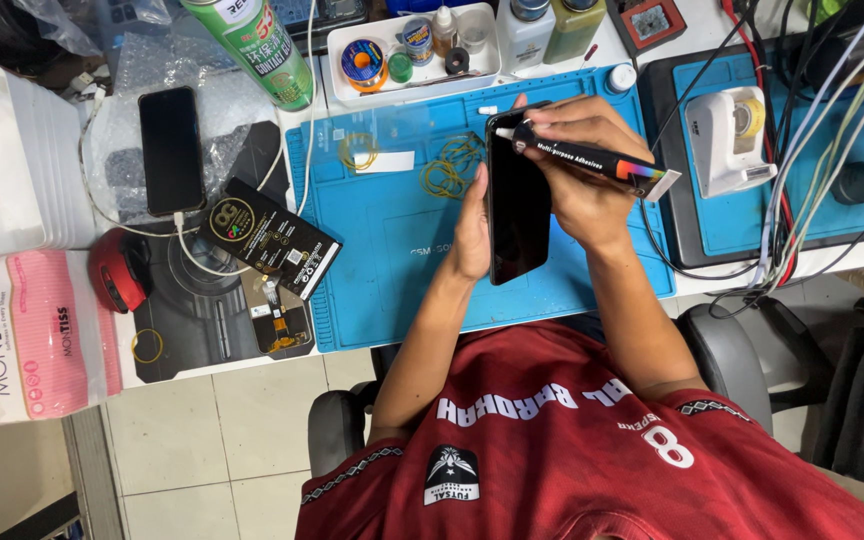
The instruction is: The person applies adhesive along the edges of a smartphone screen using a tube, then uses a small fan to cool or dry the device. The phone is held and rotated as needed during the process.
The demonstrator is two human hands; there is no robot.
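Centre frame, over blue mat [392, 240]: left hand [472, 235] grips phone [518, 200] on edge; right hand [577, 170] holds glue tube [592, 160], nozzle at phone's top corner. Gluing seems just begun; remaining edges likely untreated, rubber bands [452, 165] unused.

There is only one view, from a camera worn on the person's head. It looks almost straight down, so the person's red shirt [552, 450] fills the bottom of the frame and the forearms go up from it toward the middle. The camera is quite near: the left hand [472, 225] and the right hand [582, 165] sit close to the centre, above the flat blue rubber work mat [392, 240]. The far edge of the white table [692, 20] lies at the top of the frame. The pale tiled floor [232, 430] shows at the lower left, a black chair [852, 390] at the right.
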